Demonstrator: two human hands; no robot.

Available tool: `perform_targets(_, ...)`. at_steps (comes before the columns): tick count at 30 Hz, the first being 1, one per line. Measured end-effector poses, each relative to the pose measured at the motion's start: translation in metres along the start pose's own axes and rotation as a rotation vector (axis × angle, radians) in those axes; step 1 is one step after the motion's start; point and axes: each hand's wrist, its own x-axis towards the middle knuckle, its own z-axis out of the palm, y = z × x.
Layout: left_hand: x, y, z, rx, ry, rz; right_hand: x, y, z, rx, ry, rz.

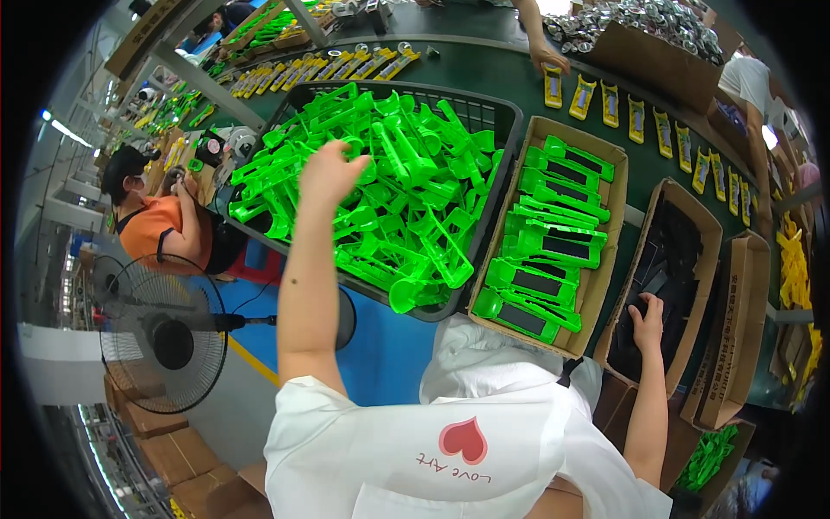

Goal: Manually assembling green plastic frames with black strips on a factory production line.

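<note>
My left hand (pixel 333 173) is over a heap of bright green plastic parts (pixel 406 156) in a black plastic crate (pixel 506 121). Its fingers are bent but apart, with a gap between them and nothing visibly held. The green parts are long open frames with a rounded cup at one end. My right hand (pixel 648 327) reaches into a cardboard box of thin black pieces (pixel 661 251), its thumb and fingers closed on the edge of one black piece. Between crate and box, a shallow carton (pixel 614 199) holds a row of green parts with black strips fitted in them.
A green worktable carries rows of yellow parts (pixel 635 118), where another person's hand (pixel 551 62) touches one. A narrow carton (pixel 742 329) stands at the right. A pedestal fan (pixel 173 342) and a person in orange (pixel 164 225) are at the left. Shiny metal pieces (pixel 640 30) fill a far box.
</note>
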Motion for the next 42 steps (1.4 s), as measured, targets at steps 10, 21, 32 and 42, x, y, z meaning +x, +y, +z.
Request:
perform_targets(10,0.079,-0.161,0.018,-0.235,-0.223,-0.516,0.002,-0.003,0.003,-0.002,0.031,-0.003)
perform_targets(21,0.007,-0.005,0.032,-0.132,-0.587,-0.107,0.004,-0.008,0.002,-0.032,0.009,-0.005)
perform_targets(32,0.016,-0.103,0.008,-0.078,0.39,-0.223,-0.002,-0.001,0.003,0.097,-0.011,-0.022)
perform_targets(42,0.01,-0.08,0.011,0.175,-0.188,-0.535,-0.001,0.005,0.002,0.08,0.003,-0.004)
